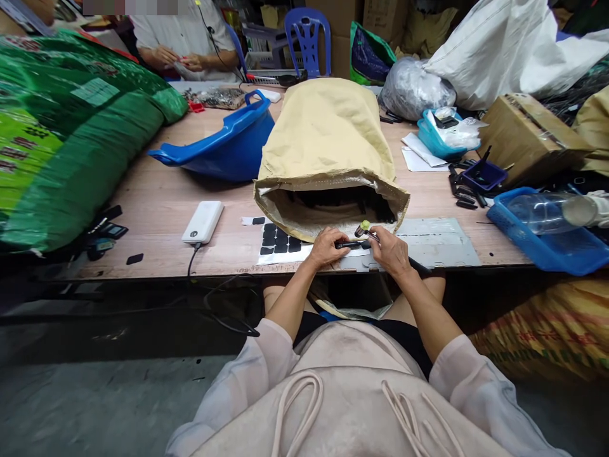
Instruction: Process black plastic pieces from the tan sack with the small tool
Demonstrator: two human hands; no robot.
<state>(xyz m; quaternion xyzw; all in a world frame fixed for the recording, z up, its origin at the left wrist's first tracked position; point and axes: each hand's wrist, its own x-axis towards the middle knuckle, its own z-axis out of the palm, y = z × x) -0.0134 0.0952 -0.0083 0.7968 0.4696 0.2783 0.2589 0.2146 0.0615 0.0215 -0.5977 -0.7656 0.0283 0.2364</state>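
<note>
No word, brand or number could be read with certainty. Green sack (pixel 90 136): dark reddish characters on lime panel (pixel 28 149), small print on pale label (pixel 94 92), both too blurred. Yellow-orange sack (pixel 547 317), lower right: red characters, green print, likewise illegible.

Place: a workshop for small hand work
Table (pixel 233 184): long, wood-grain top
Bulk sacks: green sack (pixel 95 152) at left, open tan sack (pixel 328 127) in the middle
Loose stock: small black parts (pixel 465 197) at right, near a cardboard box (pixel 533 133)
Far side: person in white shirt (pixel 188 38), both hands busy; blue plastic chair (pixel 308 39)
Floor (pixel 118 406): bare, grey
</note>
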